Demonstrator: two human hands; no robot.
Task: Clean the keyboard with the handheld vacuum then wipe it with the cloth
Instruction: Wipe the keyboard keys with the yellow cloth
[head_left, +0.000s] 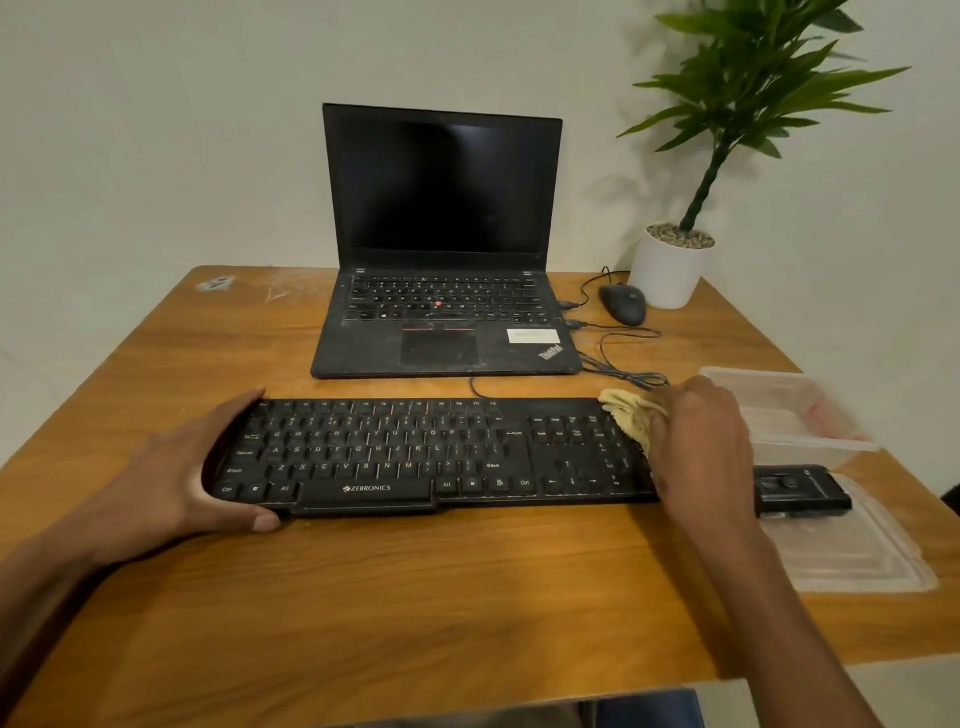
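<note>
Black and lettered ZEBRONICS, the keyboard (415, 452) lies clasped at one end by the left hand (171, 467), fingers curled around its edge. At the other end the right hand (701, 447) bunches a tan cloth (628, 415) against the keys. Just beyond that hand rests the dark handheld vacuum (800, 488); behind stands a ThinkPad laptop (441, 244).

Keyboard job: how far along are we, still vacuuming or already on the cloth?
Vacuuming looks finished: the black handheld vacuum lies set down on a clear plastic lid, right of the keyboard. Wiping is in hand: the right hand presses the yellow cloth onto the number-pad end while the left hand grips the other end. The main letter keys likely remain to wipe.
</note>
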